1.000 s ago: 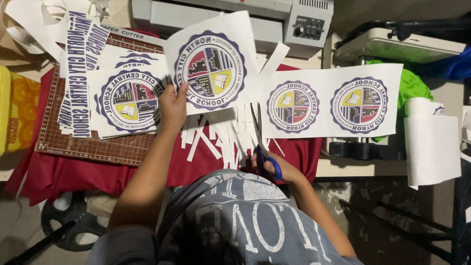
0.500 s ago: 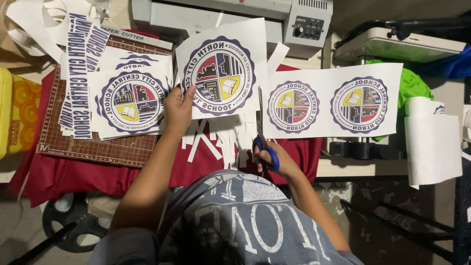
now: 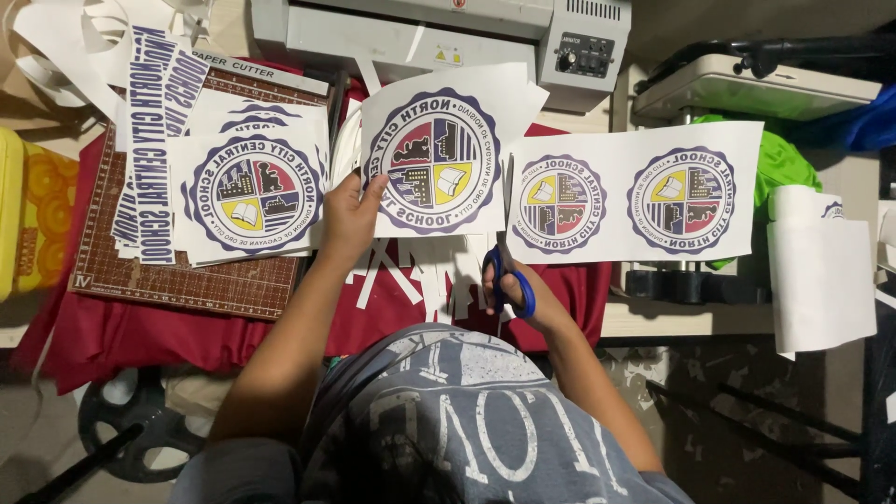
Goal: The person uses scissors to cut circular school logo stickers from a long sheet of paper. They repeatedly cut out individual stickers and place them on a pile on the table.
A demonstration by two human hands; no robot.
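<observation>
Two hands busy here. The left hand [image 3: 347, 217] has its fingers clamped on the lower left edge of a printed sheet with a round crest [image 3: 437, 154], held up above the red cloth [image 3: 140, 327] on the desk. The right hand [image 3: 523, 294] has its fingers closed through the blue-handled scissors [image 3: 507, 280], blades at the sheet's lower right edge.

Progress-wise, I'd say somewhere in the middle. That sheet looks trimmed close on its right side but there's plenty of white border left around the crest. A litter of white paper strips [image 3: 411, 275] lies on the cloth under the hands, so a good bit of cutting is done. A stack of crest prints [image 3: 247, 191] sits on the brown cutting mat [image 3: 187, 280] to the left, and a wide sheet with two smaller crests [image 3: 635, 191] lies uncut on the right. A grey laminator [image 3: 439, 28] sits at the back.
</observation>
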